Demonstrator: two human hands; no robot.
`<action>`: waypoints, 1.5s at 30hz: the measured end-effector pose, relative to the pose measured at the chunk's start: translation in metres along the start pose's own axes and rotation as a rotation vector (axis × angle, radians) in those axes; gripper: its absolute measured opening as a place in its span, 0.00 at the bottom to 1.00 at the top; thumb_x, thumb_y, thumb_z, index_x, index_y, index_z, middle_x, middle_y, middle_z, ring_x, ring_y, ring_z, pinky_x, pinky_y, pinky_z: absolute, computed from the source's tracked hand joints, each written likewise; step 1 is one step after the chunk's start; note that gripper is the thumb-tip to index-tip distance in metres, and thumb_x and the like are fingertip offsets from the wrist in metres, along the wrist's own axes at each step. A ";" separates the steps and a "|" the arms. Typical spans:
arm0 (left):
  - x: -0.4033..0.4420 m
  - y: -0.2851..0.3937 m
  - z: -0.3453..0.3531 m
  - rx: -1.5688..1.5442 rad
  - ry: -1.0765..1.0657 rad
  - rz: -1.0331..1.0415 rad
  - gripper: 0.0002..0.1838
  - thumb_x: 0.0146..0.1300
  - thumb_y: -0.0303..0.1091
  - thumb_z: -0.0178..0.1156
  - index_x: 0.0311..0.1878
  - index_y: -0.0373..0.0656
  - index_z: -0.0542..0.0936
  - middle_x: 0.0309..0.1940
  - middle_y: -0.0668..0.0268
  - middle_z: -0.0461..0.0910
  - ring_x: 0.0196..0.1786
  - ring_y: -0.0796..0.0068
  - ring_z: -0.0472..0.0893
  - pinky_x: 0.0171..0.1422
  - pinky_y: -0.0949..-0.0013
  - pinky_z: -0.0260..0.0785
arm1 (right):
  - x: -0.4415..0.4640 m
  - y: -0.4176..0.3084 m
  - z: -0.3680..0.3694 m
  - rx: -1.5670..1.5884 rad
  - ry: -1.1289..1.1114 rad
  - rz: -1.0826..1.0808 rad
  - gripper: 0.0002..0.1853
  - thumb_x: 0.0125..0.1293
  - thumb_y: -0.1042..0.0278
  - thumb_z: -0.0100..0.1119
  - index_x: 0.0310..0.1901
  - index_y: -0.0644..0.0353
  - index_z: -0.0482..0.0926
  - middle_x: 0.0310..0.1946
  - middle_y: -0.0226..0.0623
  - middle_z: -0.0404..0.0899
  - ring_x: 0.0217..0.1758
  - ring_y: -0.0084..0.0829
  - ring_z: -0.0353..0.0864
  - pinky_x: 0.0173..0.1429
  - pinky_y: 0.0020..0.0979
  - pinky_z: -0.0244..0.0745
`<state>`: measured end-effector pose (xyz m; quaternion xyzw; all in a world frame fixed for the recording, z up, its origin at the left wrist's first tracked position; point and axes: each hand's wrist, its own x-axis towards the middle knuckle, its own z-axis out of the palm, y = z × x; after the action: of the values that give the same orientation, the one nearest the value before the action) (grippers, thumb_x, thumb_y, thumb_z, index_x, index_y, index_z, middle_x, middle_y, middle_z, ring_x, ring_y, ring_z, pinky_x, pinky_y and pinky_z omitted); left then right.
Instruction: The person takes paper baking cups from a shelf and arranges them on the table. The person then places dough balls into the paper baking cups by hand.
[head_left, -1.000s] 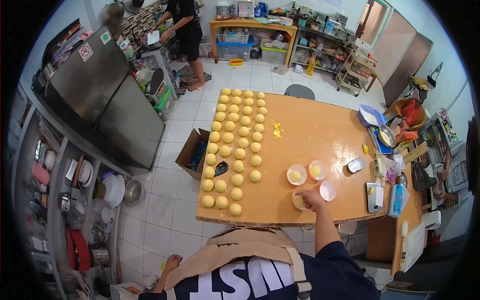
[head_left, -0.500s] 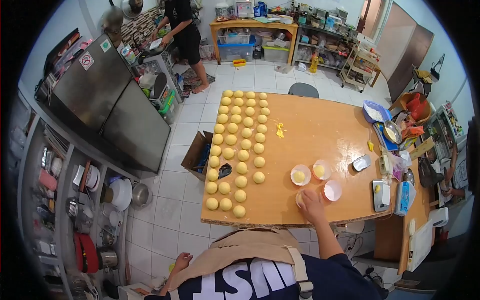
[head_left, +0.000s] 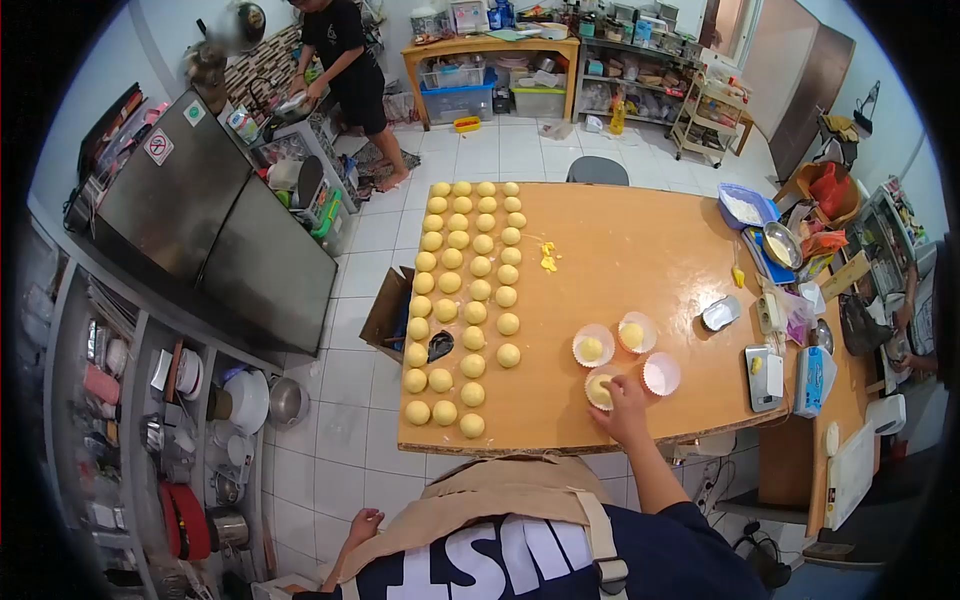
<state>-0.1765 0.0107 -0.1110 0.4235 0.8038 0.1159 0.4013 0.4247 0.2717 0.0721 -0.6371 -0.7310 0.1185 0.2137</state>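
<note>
The right hand (head_left: 628, 398) is bent over the nearest paper cup (head_left: 589, 391), close to the near edge of the surface (head_left: 640, 250) and to the right of its middle. Its fingertips reach into the cup, at the pale dough (head_left: 600, 384) inside; whether they pinch it or only press on it I cannot tell. The left hand (head_left: 367, 524) hangs short of the near edge, off the surface, its fingers loosely curled, with nothing seen in it.

The dough looks light, soft and easily dented, perhaps a little tacky, so a gentle hold low on its sides with several fingertips should mark it less than a hard squeeze from above. The cup looks thin, pleated and very light; it would probably slide or buckle if pushed. It is best steadied at the base or taken by its outer wall, without crushing the rim.

Two more cups with dough, a left one (head_left: 607, 344) and a right one (head_left: 650, 332), stand just beyond, towards the far edge, and a bare cup (head_left: 661, 374) sits beside the hand, towards the right edge. Rows of round dough balls (head_left: 472, 394) line the left edge, similarly soft by their look.
</note>
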 end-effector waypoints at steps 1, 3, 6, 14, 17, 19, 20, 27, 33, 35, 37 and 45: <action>-0.003 0.016 -0.003 -0.034 -0.022 -0.026 0.23 0.60 0.46 0.64 0.50 0.36 0.78 0.44 0.55 0.82 0.47 0.63 0.81 0.53 0.64 0.72 | -0.002 0.002 -0.001 -0.053 -0.035 -0.025 0.26 0.48 0.55 0.72 0.48 0.56 0.79 0.50 0.39 0.73 0.55 0.43 0.72 0.61 0.45 0.62; -0.014 0.061 -0.013 -0.102 -0.065 -0.082 0.22 0.61 0.45 0.63 0.50 0.36 0.78 0.44 0.55 0.81 0.48 0.63 0.80 0.54 0.64 0.72 | -0.006 0.009 0.001 -0.110 0.011 -0.141 0.26 0.46 0.56 0.72 0.48 0.56 0.78 0.51 0.39 0.73 0.55 0.42 0.72 0.60 0.47 0.65; 0.001 0.046 -0.001 -0.188 -0.071 -0.024 0.22 0.61 0.45 0.63 0.50 0.36 0.78 0.45 0.54 0.81 0.48 0.62 0.80 0.54 0.63 0.72 | -0.003 0.007 -0.004 -0.003 0.079 -0.134 0.26 0.46 0.56 0.72 0.47 0.56 0.79 0.50 0.38 0.74 0.56 0.39 0.73 0.62 0.48 0.65; -0.006 0.033 0.034 -0.195 -0.037 0.027 0.22 0.61 0.46 0.64 0.48 0.36 0.79 0.43 0.54 0.81 0.48 0.62 0.80 0.54 0.63 0.72 | -0.001 0.031 -0.005 0.062 -0.038 -0.242 0.20 0.53 0.56 0.68 0.45 0.57 0.80 0.44 0.38 0.78 0.54 0.39 0.75 0.67 0.46 0.63; -0.007 0.031 0.046 -0.278 -0.052 -0.006 0.21 0.61 0.45 0.64 0.47 0.36 0.79 0.42 0.55 0.81 0.46 0.63 0.80 0.52 0.64 0.72 | -0.005 0.036 -0.004 0.074 -0.079 -0.230 0.20 0.54 0.55 0.67 0.45 0.57 0.80 0.44 0.39 0.78 0.53 0.39 0.76 0.67 0.45 0.63; -0.020 0.073 0.049 -0.035 -0.001 0.028 0.19 0.61 0.43 0.64 0.47 0.36 0.79 0.40 0.56 0.82 0.43 0.65 0.80 0.49 0.65 0.73 | -0.006 0.048 0.005 -0.030 -0.206 -0.313 0.18 0.53 0.57 0.68 0.42 0.57 0.80 0.43 0.37 0.78 0.51 0.39 0.76 0.66 0.45 0.65; -0.024 0.094 0.051 -0.005 0.028 0.042 0.18 0.61 0.42 0.63 0.46 0.36 0.78 0.39 0.57 0.82 0.42 0.66 0.81 0.48 0.65 0.73 | -0.004 0.050 0.007 -0.026 -0.179 -0.346 0.17 0.53 0.57 0.68 0.42 0.57 0.80 0.43 0.37 0.78 0.51 0.39 0.76 0.64 0.44 0.67; -0.043 0.270 0.059 -0.122 0.253 0.360 0.10 0.59 0.36 0.64 0.40 0.40 0.81 0.35 0.60 0.81 0.36 0.69 0.79 0.38 0.68 0.72 | 0.008 0.053 0.005 -0.047 -0.301 -0.471 0.17 0.57 0.56 0.65 0.45 0.57 0.79 0.45 0.38 0.76 0.50 0.41 0.76 0.64 0.44 0.67; -0.049 0.429 0.079 0.105 0.227 0.884 0.13 0.57 0.39 0.64 0.42 0.42 0.81 0.41 0.59 0.81 0.46 0.57 0.78 0.52 0.59 0.68 | 0.018 0.058 -0.018 0.074 -0.288 -0.486 0.20 0.60 0.54 0.60 0.48 0.59 0.78 0.49 0.39 0.76 0.56 0.41 0.73 0.68 0.42 0.62; -0.047 0.475 0.099 0.327 0.093 1.014 0.22 0.57 0.47 0.63 0.50 0.44 0.77 0.51 0.61 0.77 0.56 0.57 0.74 0.60 0.54 0.63 | 0.017 0.071 -0.012 -0.019 -0.325 -0.552 0.22 0.60 0.53 0.60 0.50 0.59 0.77 0.51 0.39 0.75 0.59 0.40 0.72 0.69 0.44 0.61; -0.050 0.511 0.124 0.573 -0.032 1.052 0.31 0.57 0.53 0.61 0.60 0.46 0.72 0.62 0.63 0.70 0.66 0.59 0.66 0.67 0.48 0.56 | 0.016 0.077 -0.013 -0.099 -0.354 -0.613 0.23 0.60 0.52 0.60 0.52 0.58 0.76 0.53 0.39 0.75 0.62 0.38 0.70 0.69 0.44 0.60; -0.030 0.540 0.183 0.915 -0.186 1.023 0.41 0.56 0.59 0.61 0.70 0.51 0.62 0.72 0.71 0.58 0.76 0.62 0.51 0.75 0.38 0.36 | 0.014 0.056 -0.067 -0.186 -0.487 -0.586 0.29 0.58 0.50 0.61 0.58 0.56 0.73 0.60 0.34 0.71 0.68 0.37 0.64 0.72 0.49 0.53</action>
<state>0.2868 0.2907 0.0705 0.8843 0.4332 -0.0969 0.1444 0.5042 0.2875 0.1084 -0.3713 -0.9189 0.1334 0.0003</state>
